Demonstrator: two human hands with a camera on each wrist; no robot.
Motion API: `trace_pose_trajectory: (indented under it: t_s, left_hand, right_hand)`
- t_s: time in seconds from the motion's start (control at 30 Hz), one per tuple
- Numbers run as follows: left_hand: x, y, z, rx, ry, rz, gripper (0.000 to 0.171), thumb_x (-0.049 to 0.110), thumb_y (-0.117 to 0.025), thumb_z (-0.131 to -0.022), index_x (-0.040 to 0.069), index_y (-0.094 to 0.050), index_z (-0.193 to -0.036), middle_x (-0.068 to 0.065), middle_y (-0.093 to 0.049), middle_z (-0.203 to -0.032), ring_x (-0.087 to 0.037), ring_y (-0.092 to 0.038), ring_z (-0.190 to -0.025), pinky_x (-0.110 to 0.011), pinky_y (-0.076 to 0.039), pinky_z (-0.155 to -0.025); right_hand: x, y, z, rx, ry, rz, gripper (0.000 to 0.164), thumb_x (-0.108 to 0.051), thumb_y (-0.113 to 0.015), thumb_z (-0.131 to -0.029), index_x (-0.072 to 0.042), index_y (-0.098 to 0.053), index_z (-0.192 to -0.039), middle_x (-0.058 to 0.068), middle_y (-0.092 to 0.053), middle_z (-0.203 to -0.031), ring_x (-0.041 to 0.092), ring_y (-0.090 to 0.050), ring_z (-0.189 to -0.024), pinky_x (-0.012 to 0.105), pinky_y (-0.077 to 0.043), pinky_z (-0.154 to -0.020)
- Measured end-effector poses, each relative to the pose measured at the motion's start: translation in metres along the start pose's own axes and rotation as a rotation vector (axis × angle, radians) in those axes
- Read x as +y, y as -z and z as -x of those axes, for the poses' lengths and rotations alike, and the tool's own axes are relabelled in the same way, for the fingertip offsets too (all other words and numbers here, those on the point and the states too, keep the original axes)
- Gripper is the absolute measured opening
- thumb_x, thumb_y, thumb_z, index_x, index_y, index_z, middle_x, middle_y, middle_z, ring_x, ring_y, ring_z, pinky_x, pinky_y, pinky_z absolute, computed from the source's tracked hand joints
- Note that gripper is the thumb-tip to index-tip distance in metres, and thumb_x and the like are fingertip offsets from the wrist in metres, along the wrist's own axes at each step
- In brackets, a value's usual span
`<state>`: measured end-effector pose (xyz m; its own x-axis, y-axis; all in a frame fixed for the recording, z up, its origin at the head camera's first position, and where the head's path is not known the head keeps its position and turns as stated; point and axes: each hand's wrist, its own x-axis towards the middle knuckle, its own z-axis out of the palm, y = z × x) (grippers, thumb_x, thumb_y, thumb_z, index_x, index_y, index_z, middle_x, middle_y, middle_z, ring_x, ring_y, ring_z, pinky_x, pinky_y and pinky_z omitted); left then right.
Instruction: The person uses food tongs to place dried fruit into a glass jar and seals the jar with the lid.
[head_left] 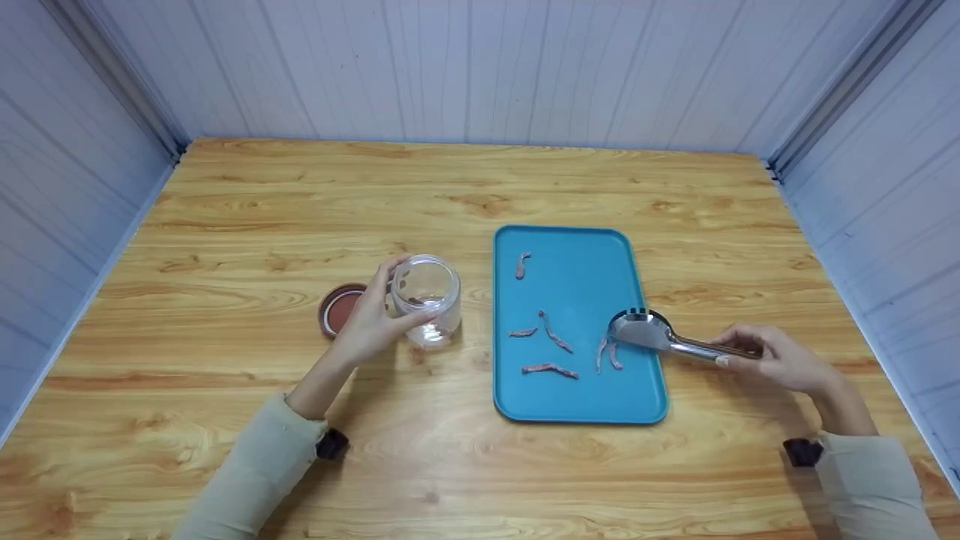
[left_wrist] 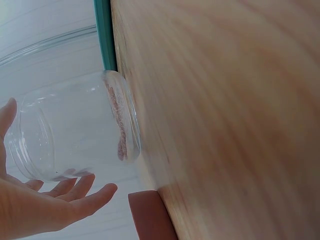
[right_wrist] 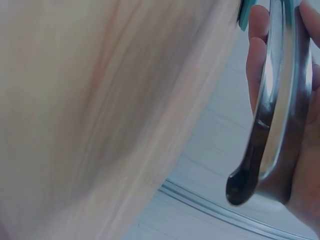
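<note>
My left hand (head_left: 371, 322) holds a clear jar (head_left: 439, 330) that stands upright and lidless on the table. The thumb lies on one side of it and the fingers on the other. At the bottom of the jar (left_wrist: 75, 125) lies a wrinkled pinkish-brown strip (left_wrist: 118, 120). My right hand (head_left: 780, 356) grips metal serving tongs (head_left: 694, 347) by the handle; the arms run between thumb and fingers in the right wrist view. Their broad head is over the right side of a blue tray (head_left: 574, 277), beside two strips (head_left: 615, 355). I cannot tell if the tongs touch them.
Several more strips lie spread on the tray, among them one strip (head_left: 523, 265) near its far end. A brown lid (head_left: 341, 309) rests on the wooden table (head_left: 420, 465) left of the jar, partly behind the left hand. Pale panel walls (head_left: 480, 67) border the table.
</note>
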<state>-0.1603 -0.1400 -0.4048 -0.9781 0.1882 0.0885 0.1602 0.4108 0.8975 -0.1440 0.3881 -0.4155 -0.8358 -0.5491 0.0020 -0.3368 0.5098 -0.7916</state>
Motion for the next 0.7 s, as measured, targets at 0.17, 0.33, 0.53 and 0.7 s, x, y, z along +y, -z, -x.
trace_pose_trajectory:
  t_s: [0.17, 0.33, 0.53, 0.7]
  left_hand:
    - [-0.0009, -0.0005, -0.0004, 0.004, -0.003, -0.001, 0.083, 0.038, -0.074, -0.069, 0.017, -0.028, -0.135, -0.012, -0.034, -0.133, -0.026, -0.030, -0.121, -0.047, -0.024, -0.096]
    - [-0.0009, -0.0008, -0.0005, 0.008, 0.008, -0.007, 0.081, 0.039, -0.074, -0.068, 0.019, -0.029, -0.134, -0.009, -0.035, -0.132, -0.022, -0.031, -0.121, -0.044, -0.024, -0.097]
    - [-0.0029, -0.0008, -0.0007, 0.008, 0.007, -0.018, 0.080, 0.040, -0.073, -0.069, 0.020, -0.030, -0.133, -0.006, -0.037, -0.131, -0.020, -0.032, -0.119, -0.042, -0.026, -0.096]
    - [-0.0023, -0.0009, -0.0006, 0.005, 0.000, -0.018, 0.081, 0.038, -0.074, -0.069, 0.018, -0.029, -0.134, -0.009, -0.036, -0.131, -0.023, -0.032, -0.119, -0.045, -0.027, -0.095]
  right_hand:
    - [-0.0005, -0.0014, -0.0008, -0.001, 0.010, 0.006, 0.017, 0.004, -0.060, -0.080, -0.001, -0.060, -0.096, 0.013, -0.057, -0.078, 0.012, -0.052, -0.068, 0.024, -0.044, -0.057]
    - [0.0002, -0.0028, -0.0015, 0.010, 0.014, 0.004, 0.016, 0.004, -0.060, -0.080, -0.002, -0.061, -0.095, 0.012, -0.058, -0.079, 0.011, -0.052, -0.069, 0.024, -0.045, -0.057]
    - [-0.0009, -0.0040, -0.0024, 0.050, 0.040, -0.003, 0.019, 0.010, -0.060, -0.077, -0.001, -0.062, -0.093, 0.006, -0.059, -0.080, 0.011, -0.053, -0.070, 0.022, -0.044, -0.059]
    - [-0.0034, -0.0025, -0.0021, 0.050, 0.042, -0.020, 0.017, 0.010, -0.058, -0.079, 0.001, -0.060, -0.093, 0.011, -0.058, -0.077, 0.016, -0.054, -0.068, 0.024, -0.046, -0.057]
